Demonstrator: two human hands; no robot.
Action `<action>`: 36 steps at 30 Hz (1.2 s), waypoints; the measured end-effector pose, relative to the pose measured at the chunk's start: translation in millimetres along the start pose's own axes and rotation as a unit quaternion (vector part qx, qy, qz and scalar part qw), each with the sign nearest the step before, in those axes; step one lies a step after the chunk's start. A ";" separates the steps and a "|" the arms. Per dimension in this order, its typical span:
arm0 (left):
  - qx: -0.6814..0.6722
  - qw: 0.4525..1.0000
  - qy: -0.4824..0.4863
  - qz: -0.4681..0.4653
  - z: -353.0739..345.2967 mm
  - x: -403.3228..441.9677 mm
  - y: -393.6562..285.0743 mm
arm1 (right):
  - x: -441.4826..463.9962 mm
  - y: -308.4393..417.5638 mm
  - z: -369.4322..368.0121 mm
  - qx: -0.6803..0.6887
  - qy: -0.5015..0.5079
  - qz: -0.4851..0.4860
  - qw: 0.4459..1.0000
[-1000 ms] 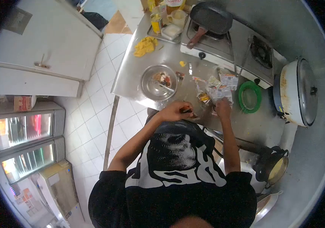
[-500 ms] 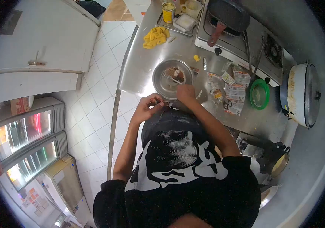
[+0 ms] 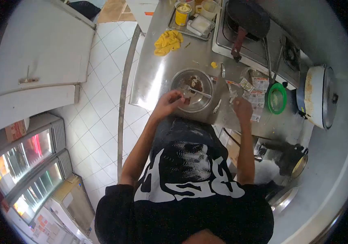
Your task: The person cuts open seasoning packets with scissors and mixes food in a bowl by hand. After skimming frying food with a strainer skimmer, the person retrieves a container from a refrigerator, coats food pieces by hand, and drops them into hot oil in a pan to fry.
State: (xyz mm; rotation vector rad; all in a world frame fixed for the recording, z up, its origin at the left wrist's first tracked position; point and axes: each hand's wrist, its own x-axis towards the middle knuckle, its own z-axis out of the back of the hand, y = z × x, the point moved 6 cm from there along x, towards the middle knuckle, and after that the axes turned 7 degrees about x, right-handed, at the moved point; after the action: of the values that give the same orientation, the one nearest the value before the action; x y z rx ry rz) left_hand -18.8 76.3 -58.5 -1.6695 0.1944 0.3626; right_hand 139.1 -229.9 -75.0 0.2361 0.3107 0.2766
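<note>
A round metal bowl (image 3: 175, 77) stands on the steel counter, with brown powder (image 3: 197, 84) and a little pale matter in it. A fork (image 3: 200, 92) leans in the bowl, its handle over the right rim. At the bowl's near left edge, my left hand (image 3: 168, 105) is closed on a small reddish-brown packet (image 3: 186, 100). My right hand (image 3: 243, 109) is over the printed paper sheets (image 3: 260, 84), right of the bowl. Its fingers are curled, and they hide whatever lies under them; scissors cannot be seen now.
A green-rimmed strainer (image 3: 277, 99) and a large white pot (image 3: 318, 97) stand to the right. Behind are a stove (image 3: 219, 45) with a black pan (image 3: 247, 18), a yellow cloth (image 3: 168, 42) and a tray (image 3: 175, 26) with a yellow can (image 3: 182, 15). Torn wrappers (image 3: 217, 106) lie about.
My right hand has left the fork and moved right, to where scissors lay on the printed paper. My left hand has come up to the bowl's rim with the packet.
</note>
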 end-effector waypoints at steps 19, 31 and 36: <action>-0.107 0.987 0.009 0.123 -22.1 85.7 93.1 | 18.3 114.5 -128.7 0.666 0.145 -0.214 0.700; -0.082 0.972 -0.036 0.217 -20.3 78.6 74.2 | 34.2 113.1 -160.5 0.621 0.126 -0.210 0.745; -0.124 0.964 -0.055 0.229 -23.7 78.7 76.8 | 28.8 120.7 -144.1 0.641 0.099 -0.257 0.716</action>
State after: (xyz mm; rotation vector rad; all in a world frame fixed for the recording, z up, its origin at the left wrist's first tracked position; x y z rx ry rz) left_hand 31.9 49.2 -155.1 -1.8372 0.4705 0.8558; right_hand 90.0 -81.7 -183.4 1.4902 0.7403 -0.5446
